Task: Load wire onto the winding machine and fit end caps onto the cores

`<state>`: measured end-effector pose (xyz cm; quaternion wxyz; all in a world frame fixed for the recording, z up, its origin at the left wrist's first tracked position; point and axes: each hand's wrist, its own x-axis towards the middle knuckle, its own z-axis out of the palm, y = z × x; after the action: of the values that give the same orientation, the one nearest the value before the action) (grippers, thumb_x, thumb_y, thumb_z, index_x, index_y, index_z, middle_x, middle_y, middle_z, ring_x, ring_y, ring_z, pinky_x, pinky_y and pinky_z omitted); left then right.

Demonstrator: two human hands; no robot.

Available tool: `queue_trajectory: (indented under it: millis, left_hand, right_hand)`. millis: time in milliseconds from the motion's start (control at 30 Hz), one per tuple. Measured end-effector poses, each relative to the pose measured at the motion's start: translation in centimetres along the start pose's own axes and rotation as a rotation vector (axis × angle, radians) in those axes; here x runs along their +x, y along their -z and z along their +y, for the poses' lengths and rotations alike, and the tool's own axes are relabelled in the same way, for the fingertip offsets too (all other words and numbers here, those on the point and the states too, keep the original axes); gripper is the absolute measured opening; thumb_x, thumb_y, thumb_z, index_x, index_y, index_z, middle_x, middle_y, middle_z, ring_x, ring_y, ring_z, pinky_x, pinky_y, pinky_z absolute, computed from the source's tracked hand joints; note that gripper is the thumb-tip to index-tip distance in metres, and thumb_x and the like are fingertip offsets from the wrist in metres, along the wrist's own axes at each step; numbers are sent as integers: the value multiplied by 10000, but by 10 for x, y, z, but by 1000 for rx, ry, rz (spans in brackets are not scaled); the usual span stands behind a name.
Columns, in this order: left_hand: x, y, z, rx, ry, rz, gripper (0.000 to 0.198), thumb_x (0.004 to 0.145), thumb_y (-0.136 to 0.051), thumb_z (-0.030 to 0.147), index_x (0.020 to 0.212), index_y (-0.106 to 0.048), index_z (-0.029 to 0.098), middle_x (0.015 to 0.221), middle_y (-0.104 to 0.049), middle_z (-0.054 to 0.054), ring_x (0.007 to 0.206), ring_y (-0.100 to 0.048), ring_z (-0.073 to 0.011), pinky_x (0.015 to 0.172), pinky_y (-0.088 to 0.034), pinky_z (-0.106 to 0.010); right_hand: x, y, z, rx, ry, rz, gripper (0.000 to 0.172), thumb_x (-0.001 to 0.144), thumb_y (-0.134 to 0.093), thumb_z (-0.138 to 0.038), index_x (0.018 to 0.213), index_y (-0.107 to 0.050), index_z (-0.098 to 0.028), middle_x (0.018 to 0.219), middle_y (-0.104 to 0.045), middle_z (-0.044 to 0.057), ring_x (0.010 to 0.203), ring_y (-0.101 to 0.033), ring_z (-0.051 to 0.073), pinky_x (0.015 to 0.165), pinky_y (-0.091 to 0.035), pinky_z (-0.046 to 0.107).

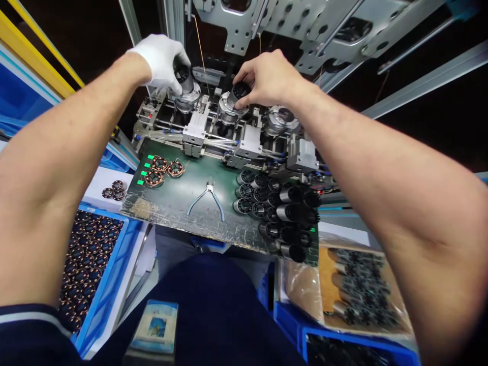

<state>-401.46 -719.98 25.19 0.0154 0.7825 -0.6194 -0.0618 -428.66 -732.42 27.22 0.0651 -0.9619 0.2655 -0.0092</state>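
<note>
My left hand (pixel 162 58), in a white glove, is wrapped round a dark cylindrical part (pixel 183 76) standing in the left round holder (pixel 186 96) of the machine. My bare right hand (pixel 267 76) pinches another dark cylinder (pixel 239 92) seated in the middle holder (pixel 227 107). A third holder (pixel 280 119) to the right has no hand on it. Both arms reach forward over a green mat (pixel 179 198).
On the mat lie blue-handled cutters (pixel 208 199), three copper-wound stators (pixel 162 170) at the left and several black cylinders (pixel 278 208) at the right. A blue bin of stators (pixel 91 259) sits low left. A bag of black parts (pixel 354 290) lies low right.
</note>
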Motion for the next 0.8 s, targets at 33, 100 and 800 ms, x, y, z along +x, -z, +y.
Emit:
queue_trajectory:
  millis: [33, 100, 800]
  left_hand:
    - [2, 1, -1, 13, -24, -16, 781, 726, -1053, 312, 1428, -723, 223, 1461, -752, 45, 1318, -703, -223, 1223, -557, -486]
    - [9, 3, -1, 30, -63, -34, 760, 716, -1038, 330, 1400, -723, 229, 1437, -760, 68, 1297, -692, -193, 1216, -555, -471]
    - [17, 17, 11, 127, -103, -155, 842, 798, -1029, 294, 1558, -667, 298, 1551, -685, 10, 1449, -624, -389, 1281, -490, -659]
  right_hand:
    - [5, 2, 2, -20, 3, -27, 630, 712, -1052, -352, 1273, -838, -161, 1139, -830, 71, 1122, -781, 255, 1131, -560, 479]
    - [13, 5, 3, -62, -30, -79, 683, 664, -1048, -415, 1263, -834, -168, 1092, -829, 50, 1058, -786, 212, 1065, -578, 418]
    - [-35, -49, -33, -19, -38, -114, 1049, 874, -941, -320, 1698, -397, 36, 1781, -335, 305, 1662, -342, 502, 1371, -356, 686]
